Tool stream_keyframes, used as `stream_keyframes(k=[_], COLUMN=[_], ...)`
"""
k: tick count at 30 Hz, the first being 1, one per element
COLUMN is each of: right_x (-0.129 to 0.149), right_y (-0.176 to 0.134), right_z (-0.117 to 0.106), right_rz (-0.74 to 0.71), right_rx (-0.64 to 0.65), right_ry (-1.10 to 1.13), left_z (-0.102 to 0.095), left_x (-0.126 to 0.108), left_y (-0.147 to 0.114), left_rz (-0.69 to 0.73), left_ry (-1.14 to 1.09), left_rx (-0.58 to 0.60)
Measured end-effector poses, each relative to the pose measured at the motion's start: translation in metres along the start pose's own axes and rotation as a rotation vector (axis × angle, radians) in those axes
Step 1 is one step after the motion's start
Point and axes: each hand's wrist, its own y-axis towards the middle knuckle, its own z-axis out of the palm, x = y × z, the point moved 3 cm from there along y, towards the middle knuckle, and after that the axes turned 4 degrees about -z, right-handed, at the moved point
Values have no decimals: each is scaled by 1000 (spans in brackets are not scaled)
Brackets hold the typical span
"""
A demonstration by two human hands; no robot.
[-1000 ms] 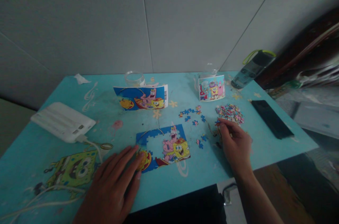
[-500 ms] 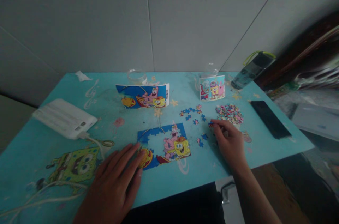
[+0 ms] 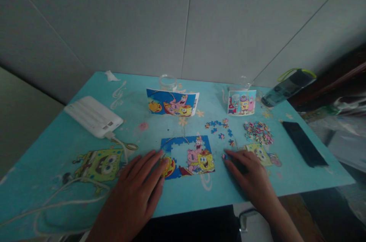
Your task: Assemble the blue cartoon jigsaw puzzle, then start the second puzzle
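A partly assembled jigsaw puzzle (image 3: 210,146) lies flat on the table, with a gap in its middle that shows the tabletop. My left hand (image 3: 140,185) rests open, its fingertips on the puzzle's left edge by the burger picture. To the right of the puzzle, my right hand (image 3: 248,167) pinches a small blue and pink puzzle piece (image 3: 224,156) between thumb and index finger, at the tabletop. Just above these fingers lies another loose piece (image 3: 231,143). Several more loose blue pieces (image 3: 214,130) are scattered farther back.
A picture card (image 3: 173,104) stands before a clear round container (image 3: 168,81). A second card (image 3: 241,103) stands near a pile of pieces (image 3: 259,132). A bottle (image 3: 287,87) and black phone (image 3: 304,143) are right; a white power bank (image 3: 93,116) with its cable is left.
My right hand has set down one piece and come nearer to me, onto pieces lying beside the puzzle. My left hand stays at the puzzle's left edge. The view has shifted left.
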Motion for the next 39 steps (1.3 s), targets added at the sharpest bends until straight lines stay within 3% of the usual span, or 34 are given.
stream_keyframes(k=[6, 12, 20, 39], right_x=[7, 25, 43, 40], right_y=[2, 21, 69, 60], right_z=[-1, -5, 20, 33], right_rz=[20, 150, 206, 206], right_rx=[81, 129, 153, 124], right_ry=[24, 174, 433, 402], left_z=[-4, -4, -5, -8], left_x=[-2, -3, -3, -3], left_y=[2, 4, 4, 5], left_rz=[-22, -27, -37, -56], left_ry=[-21, -49, -58, -83], left_rx=[8, -10, -7, 20])
